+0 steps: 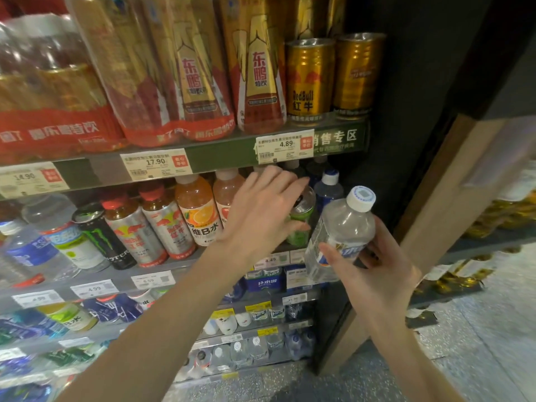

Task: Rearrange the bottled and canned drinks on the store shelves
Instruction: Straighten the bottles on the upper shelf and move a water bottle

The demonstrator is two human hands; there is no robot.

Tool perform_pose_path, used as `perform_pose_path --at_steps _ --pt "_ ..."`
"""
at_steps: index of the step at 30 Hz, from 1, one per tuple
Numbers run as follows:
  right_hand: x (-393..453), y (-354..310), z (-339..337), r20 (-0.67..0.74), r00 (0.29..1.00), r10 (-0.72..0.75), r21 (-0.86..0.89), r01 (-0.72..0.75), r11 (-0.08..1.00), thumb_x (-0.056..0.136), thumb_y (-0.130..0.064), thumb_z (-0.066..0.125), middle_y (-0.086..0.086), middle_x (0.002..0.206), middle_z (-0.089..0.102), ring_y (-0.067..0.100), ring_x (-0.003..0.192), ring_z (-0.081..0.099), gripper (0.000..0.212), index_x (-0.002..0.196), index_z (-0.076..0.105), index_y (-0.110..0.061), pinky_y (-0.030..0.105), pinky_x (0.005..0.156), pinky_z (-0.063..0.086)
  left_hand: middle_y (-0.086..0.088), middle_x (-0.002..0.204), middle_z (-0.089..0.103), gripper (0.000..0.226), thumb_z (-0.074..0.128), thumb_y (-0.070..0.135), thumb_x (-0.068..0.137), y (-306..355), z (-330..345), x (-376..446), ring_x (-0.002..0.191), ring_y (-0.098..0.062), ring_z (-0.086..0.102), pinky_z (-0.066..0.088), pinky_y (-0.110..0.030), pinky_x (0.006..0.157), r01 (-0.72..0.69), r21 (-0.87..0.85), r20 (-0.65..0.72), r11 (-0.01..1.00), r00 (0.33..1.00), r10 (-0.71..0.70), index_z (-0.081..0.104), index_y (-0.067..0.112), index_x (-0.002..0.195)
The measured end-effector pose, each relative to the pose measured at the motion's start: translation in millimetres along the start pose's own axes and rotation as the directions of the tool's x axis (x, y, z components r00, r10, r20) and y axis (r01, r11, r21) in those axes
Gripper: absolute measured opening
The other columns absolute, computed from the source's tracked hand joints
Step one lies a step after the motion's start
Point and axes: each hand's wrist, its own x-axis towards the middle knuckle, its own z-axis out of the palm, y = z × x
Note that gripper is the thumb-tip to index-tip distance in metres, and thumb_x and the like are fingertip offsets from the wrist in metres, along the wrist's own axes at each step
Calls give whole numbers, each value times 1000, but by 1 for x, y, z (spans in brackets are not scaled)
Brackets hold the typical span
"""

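Between hands [374,268]: green can [300,224] (shelved)

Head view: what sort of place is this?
Most likely a shop's drinks aisle: tiered shelves packed with bottles and cans, such as Red Bull cans, and price tags clipped along every shelf edge.

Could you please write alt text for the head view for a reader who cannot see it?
A person's right hand grips a clear water bottle in front of store drink shelves, while the left hand reaches to a green can on the middle shelf. Gold cans and large bottles stand on the shelf above.
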Motion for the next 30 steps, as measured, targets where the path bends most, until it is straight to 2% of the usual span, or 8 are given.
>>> perform_pose_path --at_steps 3,6,10,13,19,25,28,30 --pt "-1 1 0 7 999 34 -2 -34 999 66 -23 94 -42 97 67 -16 95 65 65 125 67 -31 2 81 47 -4 114 67 78 85 53 65 -1 9 9 112 -26 56 34 -34 94 -49 51 25 997 999 48 65 10 127" --pt "-1 2 0 33 996 85 14 -85 996 67 -22 94 -39 96 68 -17 93 65 65 124 66 -35 2 82 48 -4 115 67 75 85 53 65 -2 14 18 113 -26 59 39 -36 91 -21 101 82 995 997 13 66 13 125" --pt "-2 2 2 21 997 78 -3 -78 997 67 -21 94 -41 97 67 -18 92 64 66 126 66 -31 1 81 47 -1 130 60 72 76 48 80 1 15 26 126 -25 53 40 -39 97 18 123 179 992 983 -40 52 21 141" --pt "0 2 4 11 995 101 0 -101 995 66 -23 94 -40 98 67 -16 92 66 68 128 66 -34 5 84 51 1 139 54 68 68 48 89 4 18 34 131 -26 47 38 -40 97 52 148 245 988 966 -87 41 28 147" --pt "4 2 7 2 994 109 -14 -109 994 67 -27 94 -34 99 71 -11 93 68 68 128 65 -36 16 89 56 0 138 56 59 63 46 93 9 27 39 126 -34 50 40 -44 92 73 241 314 968 938 -149 42 27 145" --pt "10 -1 12 -8 995 98 -13 -98 995 67 -25 93 -27 98 73 -9 95 68 65 126 67 -34 13 88 54 0 129 63 53 66 50 88 5 29 47 128 -28 49 38 -40 94 90 211 290 973 945 -151 53 25 133" --pt "10 -1 14 -8 996 88 -17 -88 996 67 -25 93 -31 97 72 -9 96 67 65 126 67 -36 15 87 54 0 135 58 70 68 63 81 -3 20 45 131 -26 49 41 -41 97 66 156 309 985 945 -112 52 24 137" --pt "10 -1 15 -8 997 79 -16 -79 997 67 -26 93 -32 97 71 -10 97 67 66 126 67 -35 15 88 53 0 133 59 72 61 69 83 -14 10 38 124 -26 56 50 -41 89 142 72 298 987 941 -157 50 24 139"
